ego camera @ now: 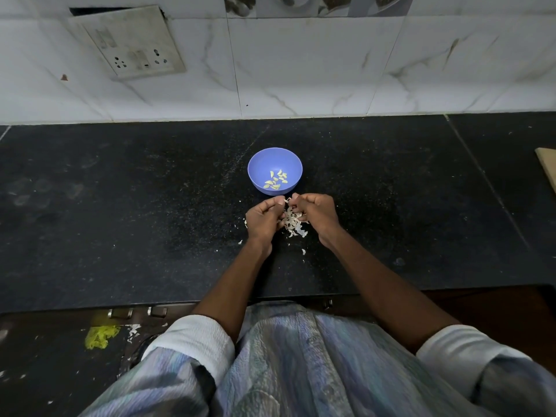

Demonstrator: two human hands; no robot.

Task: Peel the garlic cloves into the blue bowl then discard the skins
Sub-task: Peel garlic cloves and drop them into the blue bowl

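Note:
A blue bowl (264, 159) stands on the black counter and holds several peeled garlic cloves (276, 179). Just in front of it my left hand (264, 217) and my right hand (317, 213) meet with curled fingers. Between their fingertips they pinch a small garlic clove (288, 201) with pale skin on it, mostly hidden by the fingers. Under and between the hands lies a heap of white garlic skins (293, 225), with stray flakes scattered around it.
The black stone counter (120, 206) runs to a tiled wall with a socket plate (129, 40). A wooden board edge (549, 168) shows at the far right. On the floor at the left lie a yellow mesh scrap (99, 335) and more skins.

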